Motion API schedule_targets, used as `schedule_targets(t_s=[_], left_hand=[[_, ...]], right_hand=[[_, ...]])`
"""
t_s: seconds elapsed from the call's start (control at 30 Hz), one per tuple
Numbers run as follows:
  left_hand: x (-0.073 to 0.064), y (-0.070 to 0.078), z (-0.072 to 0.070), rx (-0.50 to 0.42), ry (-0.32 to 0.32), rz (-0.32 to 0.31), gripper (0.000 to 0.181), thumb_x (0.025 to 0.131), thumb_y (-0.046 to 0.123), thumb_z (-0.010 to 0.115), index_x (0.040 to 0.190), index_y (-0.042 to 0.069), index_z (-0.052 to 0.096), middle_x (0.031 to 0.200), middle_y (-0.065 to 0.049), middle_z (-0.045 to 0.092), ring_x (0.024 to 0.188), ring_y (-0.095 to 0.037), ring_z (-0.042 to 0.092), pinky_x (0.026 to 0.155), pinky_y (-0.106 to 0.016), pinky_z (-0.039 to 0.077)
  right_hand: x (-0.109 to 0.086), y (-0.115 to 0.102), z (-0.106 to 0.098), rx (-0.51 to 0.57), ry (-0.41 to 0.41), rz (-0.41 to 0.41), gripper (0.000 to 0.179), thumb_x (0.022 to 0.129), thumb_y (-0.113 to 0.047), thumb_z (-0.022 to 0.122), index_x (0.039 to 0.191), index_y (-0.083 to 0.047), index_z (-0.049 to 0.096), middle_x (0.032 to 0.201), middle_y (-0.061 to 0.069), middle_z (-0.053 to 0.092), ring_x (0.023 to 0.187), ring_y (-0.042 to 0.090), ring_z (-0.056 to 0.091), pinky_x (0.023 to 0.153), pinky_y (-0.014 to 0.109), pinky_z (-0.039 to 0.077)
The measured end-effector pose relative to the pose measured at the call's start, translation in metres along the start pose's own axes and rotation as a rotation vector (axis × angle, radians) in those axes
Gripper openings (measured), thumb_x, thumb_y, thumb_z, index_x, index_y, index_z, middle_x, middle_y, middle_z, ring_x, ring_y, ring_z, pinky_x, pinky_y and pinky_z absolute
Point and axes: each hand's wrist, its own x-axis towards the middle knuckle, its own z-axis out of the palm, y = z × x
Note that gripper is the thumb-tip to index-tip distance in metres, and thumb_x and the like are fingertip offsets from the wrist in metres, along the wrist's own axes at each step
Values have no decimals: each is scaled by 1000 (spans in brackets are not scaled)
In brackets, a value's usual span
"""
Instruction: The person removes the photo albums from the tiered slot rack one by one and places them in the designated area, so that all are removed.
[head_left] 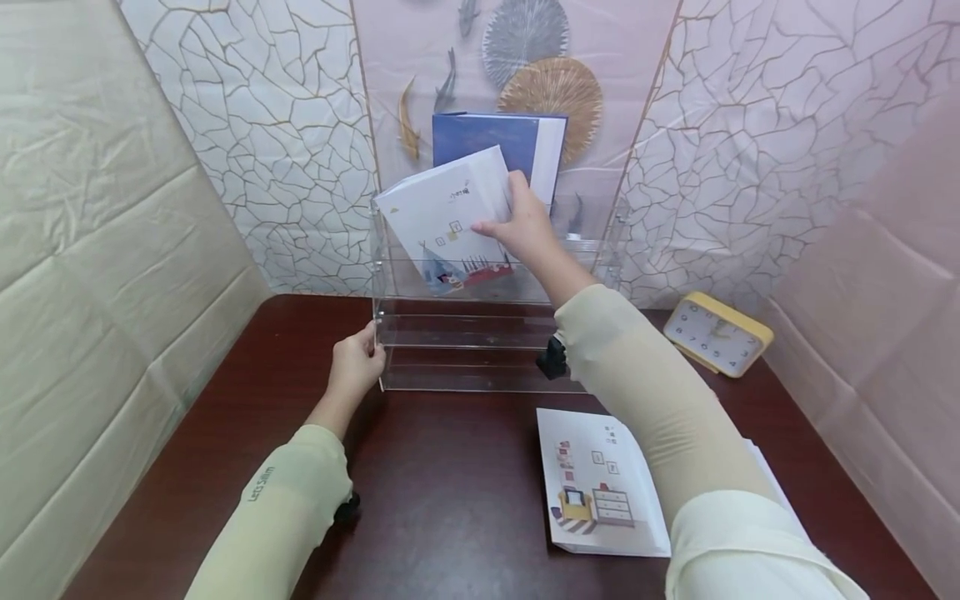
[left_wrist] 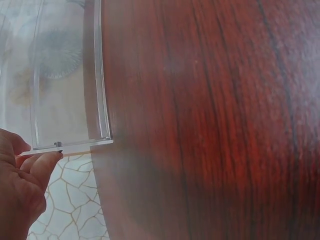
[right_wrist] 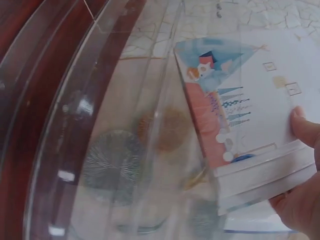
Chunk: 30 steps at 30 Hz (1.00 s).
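Note:
My right hand [head_left: 528, 225] grips a white illustrated book [head_left: 442, 208] by its right edge, thumb on the cover. The book tilts, its lower part behind a clear front panel of the acrylic rack [head_left: 480, 333]. In the right wrist view, the thumb lies on the book's cover [right_wrist: 270, 100] and the fingers are under its spine. A blue book [head_left: 480, 137] stands upright in the rack behind it. My left hand [head_left: 356, 367] pinches the rack's left side edge; in the left wrist view, thumb and fingers close on the clear side panel [left_wrist: 75, 148].
Another white book [head_left: 600, 483] with a furniture picture lies on the dark wooden table [head_left: 442, 475] at front right. A further white item [head_left: 772, 475] is partly hidden by the right sleeve. A yellow clock [head_left: 716, 333] leans at the right. Patterned cloth [head_left: 285, 150] hangs behind the rack.

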Motion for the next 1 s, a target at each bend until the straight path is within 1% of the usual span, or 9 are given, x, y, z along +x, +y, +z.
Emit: schedule_targets(t_s=[0.1,0.23,0.33,0.5,0.57,0.7,0.83,1.0], left_hand=[[-1,0,1,-18,-9,-18,47,80,-2,56,127,-4,55,47,3,36,44,-9,26,46,-28,30],[-1,1,4,-33,-23,-23,47,81,-1,56,128,-4,54,47,4,35,44,-8,26,46,-27,30],[-1,1,4,-30,-21,-26,46,81,0,56,127,-4,55,47,4,34,44,-9,25,46,-28,29],[-2,0,2,-7,-18,-27,46,81,0,57,127,-4,55,45,4,35,43,-8,24,47,-29,30],[-1,0,2,-1,-13,-21,46,80,-1,57,126,-5,56,46,4,35,43,-8,24,47,-29,30],[0,0,1,-2,-9,-17,46,80,-1,58,125,-5,57,46,4,35,43,-6,25,46,-28,30],[1,0,0,-1,-9,-19,46,80,-1,58,125,-6,56,46,4,37,43,-7,27,47,-28,31],[1,-1,2,-4,4,-11,45,79,-1,57,124,-5,57,46,2,40,45,-10,29,48,-30,33]], right_hand=[[-1,5,0,53,23,-33,61,74,-19,80,119,-8,40,107,8,55,94,21,54,81,35,44],[0,9,-4,112,75,-75,60,72,-12,81,118,-7,44,107,9,57,92,22,54,80,35,45],[2,10,-13,152,99,-86,61,71,-10,81,121,-7,46,110,8,58,95,21,54,82,34,44],[5,15,-31,236,106,-76,64,72,-7,79,127,-7,45,116,7,57,101,19,54,85,31,43],[7,17,-38,267,116,-93,66,72,-4,79,128,-6,44,116,8,56,101,19,54,85,31,44],[9,21,-50,293,150,-122,65,71,-1,79,126,-3,44,115,9,55,101,18,53,85,31,44],[9,21,-55,294,159,-106,61,72,-4,79,123,-4,45,114,9,56,101,19,54,85,32,45],[7,19,-57,282,152,-92,62,72,-6,80,124,-6,45,115,8,57,103,19,54,85,33,45]])
